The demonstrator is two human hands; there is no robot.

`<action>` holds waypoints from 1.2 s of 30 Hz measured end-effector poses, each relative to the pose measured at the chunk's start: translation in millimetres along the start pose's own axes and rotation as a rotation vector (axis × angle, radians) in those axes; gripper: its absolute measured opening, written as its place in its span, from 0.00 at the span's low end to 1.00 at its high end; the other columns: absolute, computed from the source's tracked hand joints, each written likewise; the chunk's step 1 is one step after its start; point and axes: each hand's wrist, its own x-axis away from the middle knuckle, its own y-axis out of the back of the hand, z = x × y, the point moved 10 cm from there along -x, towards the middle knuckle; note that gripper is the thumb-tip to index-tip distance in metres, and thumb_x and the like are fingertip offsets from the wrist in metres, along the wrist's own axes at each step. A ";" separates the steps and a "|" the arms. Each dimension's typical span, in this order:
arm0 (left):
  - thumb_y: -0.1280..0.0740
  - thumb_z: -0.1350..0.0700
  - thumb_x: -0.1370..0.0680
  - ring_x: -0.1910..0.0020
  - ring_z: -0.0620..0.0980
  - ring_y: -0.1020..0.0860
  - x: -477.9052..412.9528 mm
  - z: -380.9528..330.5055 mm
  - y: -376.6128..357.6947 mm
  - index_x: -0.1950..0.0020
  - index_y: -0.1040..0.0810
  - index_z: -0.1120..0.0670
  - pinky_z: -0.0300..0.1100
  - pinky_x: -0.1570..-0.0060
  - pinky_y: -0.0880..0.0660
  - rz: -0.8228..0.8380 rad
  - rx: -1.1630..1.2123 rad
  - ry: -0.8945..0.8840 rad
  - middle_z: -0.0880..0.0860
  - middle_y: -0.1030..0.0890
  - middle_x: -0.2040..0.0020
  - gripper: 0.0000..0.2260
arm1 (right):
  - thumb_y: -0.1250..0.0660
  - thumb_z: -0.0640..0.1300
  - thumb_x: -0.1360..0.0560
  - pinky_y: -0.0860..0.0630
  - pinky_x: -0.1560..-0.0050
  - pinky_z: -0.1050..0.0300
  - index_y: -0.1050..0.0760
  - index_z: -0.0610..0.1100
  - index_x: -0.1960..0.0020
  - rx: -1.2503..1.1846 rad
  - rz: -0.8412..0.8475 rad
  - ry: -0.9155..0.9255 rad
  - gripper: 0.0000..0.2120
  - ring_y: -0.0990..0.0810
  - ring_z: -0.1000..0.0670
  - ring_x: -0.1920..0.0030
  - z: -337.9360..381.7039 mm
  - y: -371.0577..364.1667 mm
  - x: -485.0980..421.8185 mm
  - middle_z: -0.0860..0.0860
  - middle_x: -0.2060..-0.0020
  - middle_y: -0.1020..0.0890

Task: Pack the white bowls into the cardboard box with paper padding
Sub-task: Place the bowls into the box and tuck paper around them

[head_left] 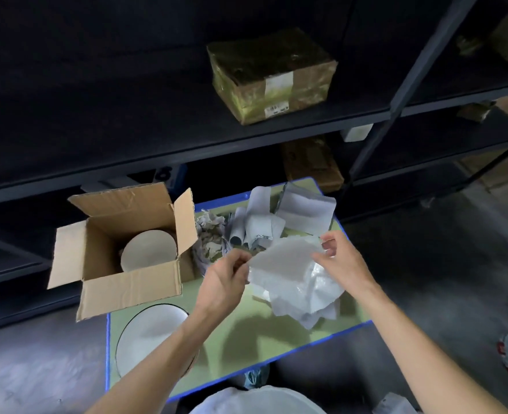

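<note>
An open cardboard box (127,282) stands at the left end of a green table (255,339), with a white bowl (148,253) lying inside it. A larger white bowl (148,333) with a dark rim rests on the table just in front of the box, partly hidden by my left forearm. My left hand (223,282) pinches the left edge of a white paper sheet (285,261), and my right hand (342,261) holds its right edge. The sheet is held above a heap of more white paper (303,297).
Crumpled newspaper (209,237) and loose white sheets (303,213) lie at the table's far side. Dark metal shelving (187,144) rises behind the table, carrying a taped brown carton (270,76). Grey concrete floor surrounds the table.
</note>
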 end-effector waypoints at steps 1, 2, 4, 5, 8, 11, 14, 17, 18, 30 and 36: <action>0.36 0.62 0.22 0.65 0.45 0.19 2.4 2.1 9.9 0.52 0.22 0.50 0.43 0.60 0.23 -0.024 0.024 0.008 0.47 0.19 0.65 0.08 | 0.28 0.48 0.26 0.26 0.45 0.54 0.31 0.51 0.32 -0.053 0.022 -0.021 0.25 0.23 0.53 0.46 4.4 -3.8 0.7 0.53 0.44 0.24; 0.36 0.63 0.22 0.65 0.45 0.19 5.1 4.6 19.3 0.53 0.22 0.50 0.44 0.60 0.22 -0.048 0.056 0.018 0.46 0.19 0.65 0.08 | 0.27 0.49 0.27 0.27 0.48 0.55 0.33 0.52 0.30 -0.092 0.048 -0.046 0.28 0.23 0.54 0.47 8.8 -8.1 1.5 0.53 0.45 0.24; 0.37 0.64 0.22 0.67 0.45 0.18 12.3 11.8 38.0 0.55 0.22 0.48 0.46 0.60 0.21 -0.103 0.132 0.053 0.45 0.19 0.66 0.11 | 0.27 0.52 0.28 0.28 0.52 0.58 0.34 0.55 0.32 -0.138 0.092 -0.068 0.28 0.23 0.56 0.49 21.1 -16.9 5.4 0.53 0.49 0.25; 0.36 0.64 0.22 0.67 0.45 0.18 16.9 16.7 47.0 0.55 0.22 0.47 0.47 0.59 0.20 -0.134 0.167 0.079 0.45 0.19 0.65 0.12 | 0.26 0.52 0.28 0.27 0.51 0.56 0.33 0.54 0.36 -0.166 0.118 -0.053 0.25 0.22 0.54 0.49 29.2 -22.2 7.6 0.53 0.50 0.23; 0.36 0.64 0.21 0.66 0.48 0.17 33.4 31.6 68.5 0.55 0.22 0.46 0.50 0.58 0.20 -0.205 0.262 0.154 0.47 0.18 0.64 0.12 | 0.27 0.49 0.25 0.20 0.44 0.47 0.26 0.46 0.43 -0.400 0.288 -0.001 0.14 0.16 0.48 0.48 59.3 -48.5 21.1 0.51 0.52 0.16; 0.36 0.63 0.21 0.65 0.48 0.17 52.9 40.2 81.6 0.54 0.21 0.46 0.44 0.60 0.21 -0.223 0.326 0.186 0.48 0.18 0.64 0.11 | 0.28 0.48 0.24 0.20 0.44 0.47 0.23 0.43 0.40 -0.454 0.444 0.026 0.15 0.16 0.44 0.45 84.9 -78.3 37.7 0.45 0.46 0.15; 0.37 0.61 0.20 0.64 0.46 0.18 69.9 49.1 100.7 0.52 0.21 0.47 0.47 0.56 0.22 -0.256 0.264 0.202 0.45 0.18 0.62 0.09 | 0.28 0.50 0.24 0.23 0.44 0.45 0.25 0.39 0.43 -0.308 0.421 0.079 0.18 0.20 0.44 0.48 102.4 -96.4 41.2 0.42 0.49 0.21; 0.37 0.56 0.19 0.62 0.39 0.20 89.5 64.0 132.3 0.51 0.21 0.45 0.38 0.58 0.24 -0.339 0.087 0.221 0.41 0.18 0.61 0.07 | 0.30 0.51 0.23 0.26 0.52 0.48 0.26 0.37 0.45 -0.205 0.410 0.162 0.18 0.24 0.42 0.55 123.6 -108.9 46.6 0.41 0.56 0.25; 0.37 0.54 0.19 0.61 0.37 0.21 97.8 70.6 142.7 0.52 0.22 0.44 0.34 0.61 0.27 -0.364 0.001 0.244 0.40 0.18 0.61 0.06 | 0.30 0.51 0.23 0.25 0.52 0.49 0.24 0.39 0.45 -0.197 0.424 0.194 0.16 0.22 0.40 0.54 131.3 -113.2 50.0 0.40 0.54 0.22; 0.39 0.53 0.18 0.56 0.57 0.21 125.4 121.9 144.1 0.40 0.26 0.53 0.48 0.58 0.26 -0.204 -0.602 0.342 0.51 0.23 0.50 0.09 | 0.34 0.47 0.22 0.22 0.58 0.52 0.21 0.51 0.56 -0.019 0.358 0.334 0.05 0.17 0.50 0.59 162.5 -136.8 70.0 0.55 0.62 0.16; 0.37 0.57 0.20 0.60 0.59 0.24 123.0 114.5 149.0 0.47 0.25 0.56 0.50 0.61 0.25 -0.169 -0.538 0.242 0.53 0.23 0.59 0.04 | 0.37 0.47 0.22 0.27 0.65 0.57 0.25 0.65 0.58 -0.015 0.301 0.337 0.13 0.22 0.58 0.68 164.0 -129.7 75.1 0.61 0.66 0.19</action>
